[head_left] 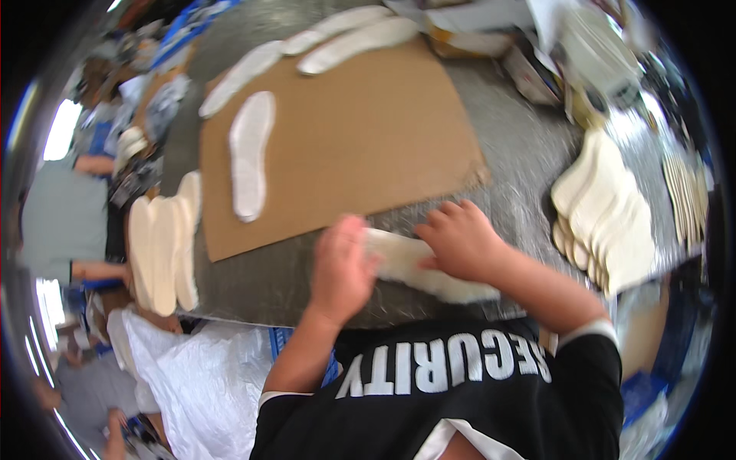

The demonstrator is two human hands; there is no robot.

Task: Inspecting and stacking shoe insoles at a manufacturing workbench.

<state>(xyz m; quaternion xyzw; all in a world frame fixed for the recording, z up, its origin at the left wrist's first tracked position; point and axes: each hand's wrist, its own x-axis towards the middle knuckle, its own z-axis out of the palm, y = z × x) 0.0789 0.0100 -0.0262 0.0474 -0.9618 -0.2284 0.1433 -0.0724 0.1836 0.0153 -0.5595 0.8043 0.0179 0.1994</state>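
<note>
A cream, fluffy insole (452, 287) lies across the table's near edge, in front of my body. My left hand (341, 270) is closed at its left end, the thumb over it and the fingers slightly blurred. Curled over its middle from above is my right hand (466, 241), with the thumb pressed on the fleece. Just beyond my hands a brown cardboard sheet (368, 138) lies on the table. One white insole (251, 157) rests on its left part, and several more, such as this white insole (359, 44), lie along its far edge.
Overlapping cream insoles (606, 207) are fanned out at the right, with another row of insoles (686, 199) beyond. Further insoles (163, 253) lie at the table's left edge. A whitish container (598, 54) and boxes stand far right. At left is a person in grey (65, 222).
</note>
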